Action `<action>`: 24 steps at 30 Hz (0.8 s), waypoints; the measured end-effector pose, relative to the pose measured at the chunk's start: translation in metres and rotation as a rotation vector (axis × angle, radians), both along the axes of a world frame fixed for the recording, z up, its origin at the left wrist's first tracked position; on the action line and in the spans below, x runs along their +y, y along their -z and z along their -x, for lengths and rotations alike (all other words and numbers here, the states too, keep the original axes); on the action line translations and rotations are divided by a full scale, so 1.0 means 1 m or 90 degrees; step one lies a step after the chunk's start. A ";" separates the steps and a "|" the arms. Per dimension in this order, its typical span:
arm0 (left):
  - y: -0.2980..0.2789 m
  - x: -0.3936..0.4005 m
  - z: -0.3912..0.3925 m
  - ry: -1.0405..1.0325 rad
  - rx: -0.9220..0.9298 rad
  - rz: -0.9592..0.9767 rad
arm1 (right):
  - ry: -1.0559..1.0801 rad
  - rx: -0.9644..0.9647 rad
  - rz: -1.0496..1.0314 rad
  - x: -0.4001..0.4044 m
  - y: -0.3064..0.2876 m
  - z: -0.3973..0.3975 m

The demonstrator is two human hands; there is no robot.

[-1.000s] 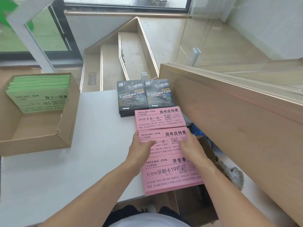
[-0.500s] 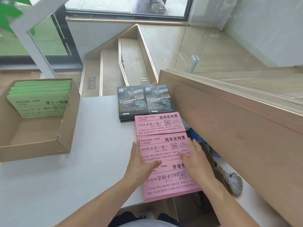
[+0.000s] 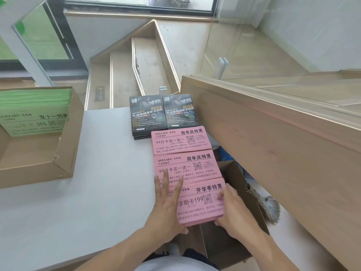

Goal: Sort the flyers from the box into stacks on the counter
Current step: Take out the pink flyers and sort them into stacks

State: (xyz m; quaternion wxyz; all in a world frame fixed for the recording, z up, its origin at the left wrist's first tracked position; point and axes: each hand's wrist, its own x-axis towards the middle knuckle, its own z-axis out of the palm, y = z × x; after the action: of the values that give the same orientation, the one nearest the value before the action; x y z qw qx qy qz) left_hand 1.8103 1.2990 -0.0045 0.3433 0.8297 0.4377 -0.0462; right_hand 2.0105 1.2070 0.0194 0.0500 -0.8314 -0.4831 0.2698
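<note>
Three pink flyer stacks lie in a row on the white counter: the far stack, the middle stack and the near stack. Behind them sit two black flyer stacks. My left hand lies with straight fingers across the left side of the near and middle pink stacks. My right hand holds the near stack's right edge, thumb at its front corner. The cardboard box at the left holds green flyers.
A wooden ledge rises along the right side of the counter. Below the counter's right edge stand another open cardboard box and a brush. Stairs drop away behind the counter.
Both hands have slid back toward me from the middle pink stack onto the near pink stack. The left fingers straightened out flat; the right hand moved to the near stack's right edge.
</note>
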 end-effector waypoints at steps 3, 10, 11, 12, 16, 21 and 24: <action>0.001 0.000 0.000 0.008 0.002 0.005 | -0.014 -0.010 -0.007 0.002 0.000 -0.002; 0.003 0.000 0.001 0.004 0.015 0.014 | -0.026 0.000 -0.013 0.003 -0.004 -0.004; 0.003 0.000 0.001 0.004 0.016 0.016 | -0.027 0.001 -0.012 0.003 -0.004 -0.004; 0.005 0.000 0.002 0.006 0.017 0.019 | -0.029 0.004 -0.008 0.003 -0.005 -0.004; 0.003 0.000 0.002 0.023 0.030 0.009 | -0.050 0.006 0.037 0.004 -0.012 -0.003; -0.006 -0.004 0.014 -0.020 -0.081 -0.071 | -0.112 -0.028 -0.010 0.020 -0.052 0.012; -0.007 0.000 0.034 -0.146 -0.228 -0.099 | -0.122 0.027 -0.103 0.048 -0.063 0.038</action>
State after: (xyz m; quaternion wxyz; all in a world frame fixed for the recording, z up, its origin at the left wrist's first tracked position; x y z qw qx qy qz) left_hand 1.7764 1.2986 0.0027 0.3534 0.7934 0.4635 0.1754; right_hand 1.9724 1.2549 0.0822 0.1012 -0.7688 -0.5793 0.2512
